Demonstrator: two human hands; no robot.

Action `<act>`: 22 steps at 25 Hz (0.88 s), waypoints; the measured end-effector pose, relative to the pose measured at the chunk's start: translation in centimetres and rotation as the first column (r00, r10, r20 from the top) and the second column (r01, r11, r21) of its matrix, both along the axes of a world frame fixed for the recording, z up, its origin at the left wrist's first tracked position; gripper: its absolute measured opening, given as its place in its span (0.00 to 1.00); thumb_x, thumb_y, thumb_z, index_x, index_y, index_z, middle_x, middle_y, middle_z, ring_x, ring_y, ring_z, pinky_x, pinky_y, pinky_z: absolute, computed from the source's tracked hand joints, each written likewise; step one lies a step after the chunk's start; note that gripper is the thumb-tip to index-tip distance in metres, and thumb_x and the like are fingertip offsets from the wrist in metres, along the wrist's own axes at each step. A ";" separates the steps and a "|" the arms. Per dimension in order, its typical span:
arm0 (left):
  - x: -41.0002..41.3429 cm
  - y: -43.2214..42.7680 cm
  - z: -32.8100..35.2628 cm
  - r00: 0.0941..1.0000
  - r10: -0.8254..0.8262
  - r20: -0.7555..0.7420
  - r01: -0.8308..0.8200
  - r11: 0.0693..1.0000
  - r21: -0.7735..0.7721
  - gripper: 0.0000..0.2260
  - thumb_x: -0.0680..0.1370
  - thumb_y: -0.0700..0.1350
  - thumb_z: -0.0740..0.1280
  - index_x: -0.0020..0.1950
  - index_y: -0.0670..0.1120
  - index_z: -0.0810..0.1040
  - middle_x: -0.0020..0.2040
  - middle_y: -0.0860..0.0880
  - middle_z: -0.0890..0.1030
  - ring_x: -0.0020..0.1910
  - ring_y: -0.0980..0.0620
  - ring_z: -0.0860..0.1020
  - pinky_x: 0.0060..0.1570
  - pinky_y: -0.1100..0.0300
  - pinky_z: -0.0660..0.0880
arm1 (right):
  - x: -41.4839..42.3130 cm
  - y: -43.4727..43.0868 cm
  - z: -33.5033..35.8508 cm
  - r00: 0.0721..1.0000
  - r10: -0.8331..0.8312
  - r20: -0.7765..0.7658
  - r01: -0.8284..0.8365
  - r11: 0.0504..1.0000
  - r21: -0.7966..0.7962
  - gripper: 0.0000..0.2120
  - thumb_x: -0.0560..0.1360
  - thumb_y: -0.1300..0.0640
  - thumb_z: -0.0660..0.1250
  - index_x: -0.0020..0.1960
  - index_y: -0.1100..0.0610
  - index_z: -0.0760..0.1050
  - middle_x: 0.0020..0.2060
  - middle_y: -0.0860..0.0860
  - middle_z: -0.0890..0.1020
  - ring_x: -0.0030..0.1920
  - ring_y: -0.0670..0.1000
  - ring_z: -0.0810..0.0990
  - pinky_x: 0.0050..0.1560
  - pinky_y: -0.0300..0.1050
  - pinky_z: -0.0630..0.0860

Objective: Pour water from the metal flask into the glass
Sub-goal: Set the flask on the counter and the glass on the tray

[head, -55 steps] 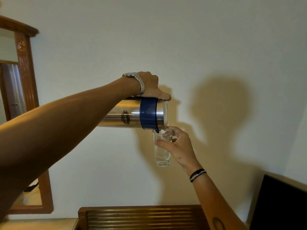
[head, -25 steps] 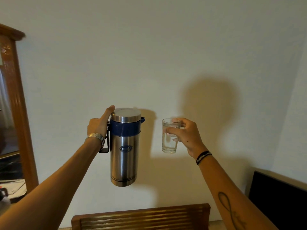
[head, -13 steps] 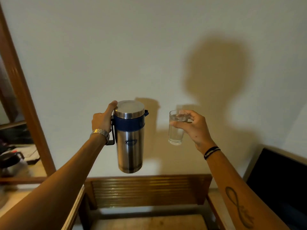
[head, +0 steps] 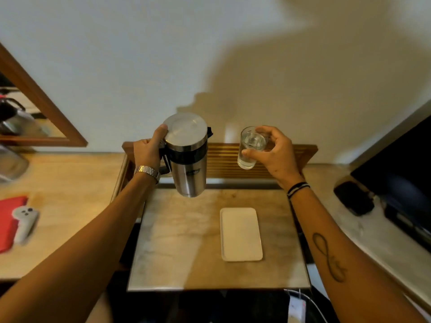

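Note:
The metal flask (head: 190, 164) is steel with a dark blue band and a flat lid. It hangs upright in the air above the back of a small marble-topped table (head: 177, 241). My left hand (head: 149, 152) grips its black handle, thumb resting on the lid's edge. To its right my right hand (head: 275, 152) holds a clear glass (head: 249, 150) by the rim and side, upright, with water in it. Flask and glass are a hand's width apart, both well above the tabletop.
A white rectangular tray (head: 241, 234) lies on the table's right half. A slatted wooden rail (head: 224, 159) stands behind. On the left counter lie a white controller (head: 24, 220) and a red item (head: 9, 220). A dark screen (head: 401, 173) and black object (head: 354, 197) sit right.
The flask went from tipped over the glass to upright and moved away to the left. Both hands have come lower, and the view has tilted down onto the table.

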State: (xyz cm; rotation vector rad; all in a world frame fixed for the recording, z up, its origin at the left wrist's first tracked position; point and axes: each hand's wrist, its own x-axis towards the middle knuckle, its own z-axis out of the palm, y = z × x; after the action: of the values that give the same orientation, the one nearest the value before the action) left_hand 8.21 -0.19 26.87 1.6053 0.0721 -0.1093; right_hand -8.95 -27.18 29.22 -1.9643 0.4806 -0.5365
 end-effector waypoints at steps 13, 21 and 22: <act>-5.8 2.5 -26.1 0.968 0.018 -0.249 -0.015 1.000 0.015 0.18 0.67 0.60 0.77 0.24 0.53 0.74 0.20 0.58 0.74 0.20 0.57 0.71 0.21 0.68 0.71 | -3.2 1.8 -29.0 0.915 -0.056 -0.400 0.110 0.987 0.113 0.34 0.69 0.59 0.85 0.72 0.57 0.75 0.67 0.54 0.82 0.66 0.53 0.80 0.66 0.48 0.82; -8.3 2.9 -37.2 0.944 0.091 -0.318 -0.084 0.996 0.034 0.14 0.67 0.59 0.75 0.24 0.55 0.81 0.22 0.60 0.76 0.24 0.58 0.75 0.23 0.67 0.75 | -6.1 2.2 -43.0 0.820 -0.035 -0.571 0.119 0.987 0.111 0.37 0.68 0.67 0.83 0.73 0.62 0.73 0.70 0.58 0.79 0.70 0.58 0.78 0.69 0.50 0.78; -8.5 2.9 -38.2 0.947 0.086 -0.311 -0.080 0.996 0.033 0.14 0.67 0.58 0.74 0.24 0.55 0.81 0.22 0.60 0.76 0.24 0.59 0.75 0.23 0.67 0.75 | -6.2 2.1 -44.3 0.811 -0.035 -0.584 0.120 0.987 0.107 0.37 0.68 0.67 0.83 0.73 0.62 0.73 0.70 0.58 0.79 0.70 0.58 0.78 0.68 0.47 0.78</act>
State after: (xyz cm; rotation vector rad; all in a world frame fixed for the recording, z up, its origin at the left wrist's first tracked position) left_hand -0.33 2.75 -11.36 1.5913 0.3869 -0.2979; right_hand -15.19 -25.08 -15.05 -1.9564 0.9589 0.0741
